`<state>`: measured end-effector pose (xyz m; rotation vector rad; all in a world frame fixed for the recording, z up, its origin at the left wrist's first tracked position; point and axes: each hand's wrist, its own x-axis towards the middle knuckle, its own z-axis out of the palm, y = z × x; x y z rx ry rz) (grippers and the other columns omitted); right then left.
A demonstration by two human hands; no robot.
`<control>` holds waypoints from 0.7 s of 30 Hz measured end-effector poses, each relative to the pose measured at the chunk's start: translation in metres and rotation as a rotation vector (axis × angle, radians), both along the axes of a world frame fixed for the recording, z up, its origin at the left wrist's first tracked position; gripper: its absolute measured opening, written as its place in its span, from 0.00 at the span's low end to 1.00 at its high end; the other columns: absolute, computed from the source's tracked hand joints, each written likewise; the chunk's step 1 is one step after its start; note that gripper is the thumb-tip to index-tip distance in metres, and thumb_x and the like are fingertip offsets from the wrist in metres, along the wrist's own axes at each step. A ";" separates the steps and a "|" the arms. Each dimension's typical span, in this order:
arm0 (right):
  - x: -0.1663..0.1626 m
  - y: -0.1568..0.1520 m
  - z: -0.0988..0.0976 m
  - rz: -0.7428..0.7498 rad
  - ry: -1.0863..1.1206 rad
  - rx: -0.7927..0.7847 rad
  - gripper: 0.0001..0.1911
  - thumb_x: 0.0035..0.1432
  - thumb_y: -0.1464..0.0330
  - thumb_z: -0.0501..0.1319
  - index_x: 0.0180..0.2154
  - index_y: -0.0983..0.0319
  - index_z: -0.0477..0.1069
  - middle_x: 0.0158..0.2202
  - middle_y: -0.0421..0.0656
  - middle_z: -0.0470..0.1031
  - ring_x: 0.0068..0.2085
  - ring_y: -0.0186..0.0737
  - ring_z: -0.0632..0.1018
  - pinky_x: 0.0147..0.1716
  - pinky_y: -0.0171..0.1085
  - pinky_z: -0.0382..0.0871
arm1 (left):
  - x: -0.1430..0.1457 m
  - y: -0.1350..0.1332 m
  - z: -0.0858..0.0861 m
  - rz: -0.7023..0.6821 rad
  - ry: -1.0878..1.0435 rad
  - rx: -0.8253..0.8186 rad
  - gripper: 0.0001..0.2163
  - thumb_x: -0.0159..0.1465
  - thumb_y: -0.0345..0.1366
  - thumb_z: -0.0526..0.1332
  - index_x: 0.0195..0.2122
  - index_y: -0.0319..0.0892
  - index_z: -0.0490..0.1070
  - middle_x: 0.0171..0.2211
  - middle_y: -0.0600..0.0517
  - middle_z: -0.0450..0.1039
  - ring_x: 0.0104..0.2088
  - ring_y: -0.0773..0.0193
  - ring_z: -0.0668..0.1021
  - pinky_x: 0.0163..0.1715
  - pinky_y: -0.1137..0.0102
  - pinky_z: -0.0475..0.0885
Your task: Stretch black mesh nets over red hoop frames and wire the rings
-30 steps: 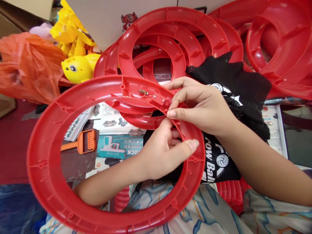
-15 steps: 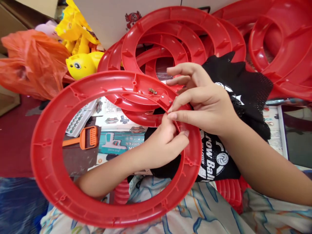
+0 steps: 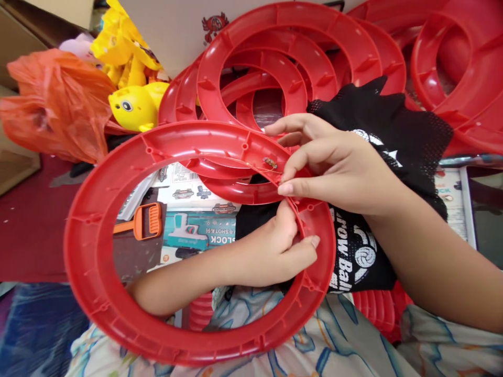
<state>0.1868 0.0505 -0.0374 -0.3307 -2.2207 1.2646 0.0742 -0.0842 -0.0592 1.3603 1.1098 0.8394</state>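
A large red plastic ring (image 3: pixel 88 251) is held tilted above my lap, its ribbed underside facing me. My left hand (image 3: pixel 291 246) reaches through the ring's opening, fingers curled around its right rim and thumb on the near face. At the inner edge just above, my right hand (image 3: pixel 334 170) pinches with thumb and index finger, the other fingers raised. What lies right under those fingertips is hidden. Close to them, a small metallic part with thin wire (image 3: pixel 270 163) sits in the ring's channel. A black printed cloth (image 3: pixel 349 256) lies behind and beneath my right hand.
Several more red rings (image 3: pixel 288 13) are stacked behind. An orange plastic bag (image 3: pixel 58 104) and a yellow toy (image 3: pixel 135 107) stand at the left. An orange toy rake (image 3: pixel 147 221) and a printed toy box (image 3: pixel 188 230) show through the ring.
The held ring and both hands have shifted slightly right. My right fingers now cover the small screwed block on the ring that was visible before. Both hands keep their hold.
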 end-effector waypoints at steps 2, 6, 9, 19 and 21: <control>0.000 -0.001 -0.001 -0.012 0.008 0.009 0.07 0.49 0.63 0.72 0.27 0.59 0.78 0.54 0.41 0.71 0.53 0.41 0.76 0.58 0.44 0.71 | 0.000 0.000 -0.001 0.004 -0.014 0.007 0.15 0.66 0.33 0.54 0.51 0.37 0.51 0.47 0.44 0.70 0.48 0.58 0.74 0.54 0.61 0.72; 0.000 -0.006 0.000 -0.049 0.034 0.010 0.08 0.50 0.62 0.72 0.27 0.59 0.79 0.52 0.41 0.72 0.51 0.40 0.76 0.57 0.43 0.71 | -0.001 0.000 0.000 0.005 -0.004 -0.027 0.14 0.67 0.35 0.54 0.50 0.37 0.52 0.42 0.45 0.71 0.47 0.57 0.75 0.55 0.59 0.71; 0.000 -0.009 0.003 -0.072 0.037 0.017 0.08 0.49 0.62 0.72 0.26 0.59 0.79 0.50 0.41 0.73 0.50 0.40 0.76 0.54 0.41 0.72 | -0.001 0.001 0.000 -0.002 0.014 -0.056 0.17 0.66 0.37 0.54 0.51 0.34 0.52 0.41 0.44 0.72 0.49 0.54 0.74 0.57 0.54 0.69; 0.001 -0.001 0.005 -0.061 0.064 0.078 0.12 0.46 0.62 0.74 0.33 0.56 0.78 0.51 0.42 0.71 0.51 0.43 0.75 0.56 0.46 0.71 | 0.000 0.003 0.007 -0.045 0.010 -0.081 0.21 0.65 0.36 0.54 0.56 0.32 0.51 0.48 0.38 0.70 0.52 0.51 0.74 0.57 0.52 0.69; 0.002 0.004 0.006 0.009 0.042 0.214 0.09 0.50 0.63 0.72 0.35 0.54 0.79 0.51 0.42 0.71 0.51 0.42 0.75 0.52 0.43 0.74 | 0.000 0.002 0.006 -0.049 0.026 -0.086 0.23 0.66 0.39 0.54 0.57 0.32 0.50 0.47 0.38 0.71 0.54 0.48 0.72 0.58 0.50 0.67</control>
